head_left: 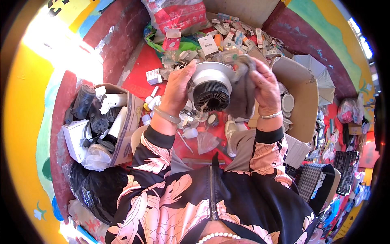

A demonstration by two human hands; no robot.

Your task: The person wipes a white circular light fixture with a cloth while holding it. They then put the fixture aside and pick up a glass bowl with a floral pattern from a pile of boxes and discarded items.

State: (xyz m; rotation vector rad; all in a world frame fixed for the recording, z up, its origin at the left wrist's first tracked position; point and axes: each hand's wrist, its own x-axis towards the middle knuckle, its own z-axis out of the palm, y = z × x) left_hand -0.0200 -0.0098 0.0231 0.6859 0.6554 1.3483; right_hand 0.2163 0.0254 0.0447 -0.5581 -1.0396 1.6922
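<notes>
My left hand (181,86) is closed on the rim of a white round downlight (213,75), its thumb up along the edge. The light's black finned heat sink (211,95) faces me, with a pale wire hanging at its lower side. In my right hand (266,87) is a bunched grey cloth (242,91), pressed against the light's right side. The cloth hides that part of the rim. Both hands are raised over a red floor strewn with small parts.
An open cardboard box (129,128) of black and white fixtures stands at left. Another open box (302,97) holds white round pieces at right. Small cartons (208,44) pile up beyond my hands, before a red and white sack (176,16). A black plastic bag (97,183) lies lower left.
</notes>
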